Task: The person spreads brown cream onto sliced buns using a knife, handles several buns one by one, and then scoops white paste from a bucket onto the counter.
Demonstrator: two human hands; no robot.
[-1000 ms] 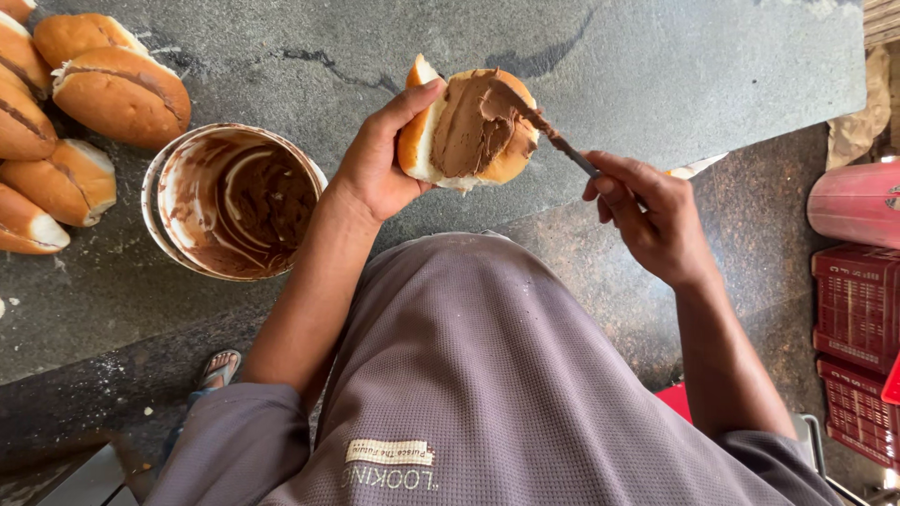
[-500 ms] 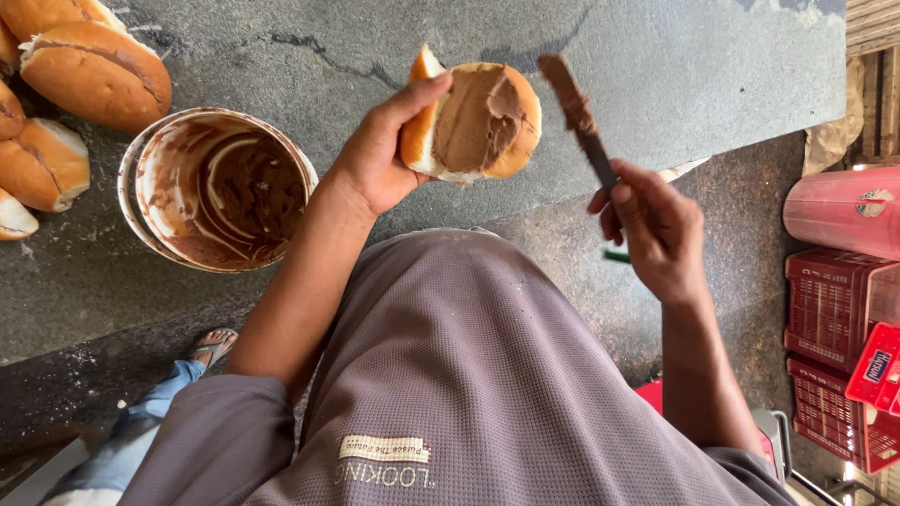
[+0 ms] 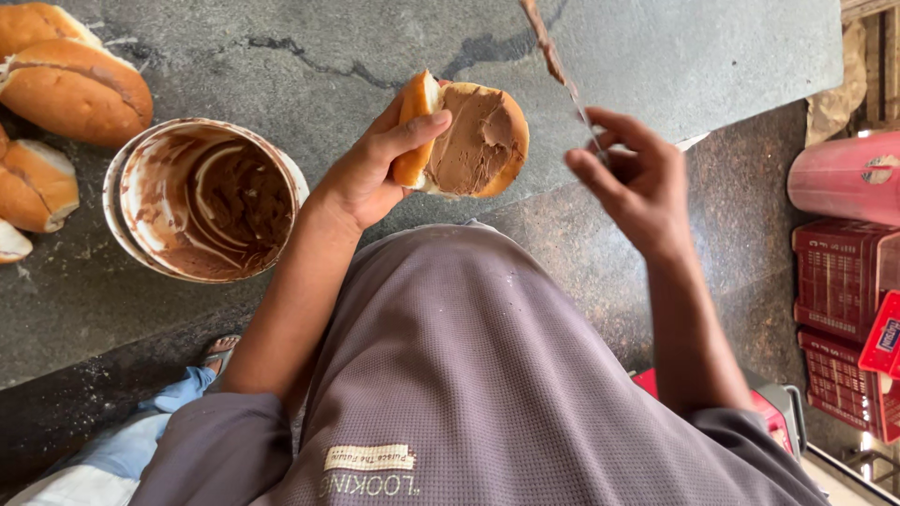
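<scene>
**Hands holding a spread-covered bun and a knife over a stone counter**

Seen from above, a person in a grey waffle-knit shirt (image 3: 469, 375) stands at a dark grey stone counter (image 3: 712, 56). The left hand (image 3: 370, 173) grips a split golden-brown bread bun (image 3: 464, 136), thumb pressed on its upper edge and fingers curled beneath it. The bun is raised above the counter, its cut face coated with brown chocolate spread. The right hand (image 3: 637, 183) pinches the handle of a thin knife smeared with brown spread (image 3: 553, 56), blade pointing up and away, well apart from the bun. Left of the bun, on the counter, sits a round white tub (image 3: 202, 201) smeared inside with chocolate spread. More golden buns (image 3: 80, 89) lie at the far left. Red plastic crates (image 3: 839, 290) stand at the right edge
</scene>
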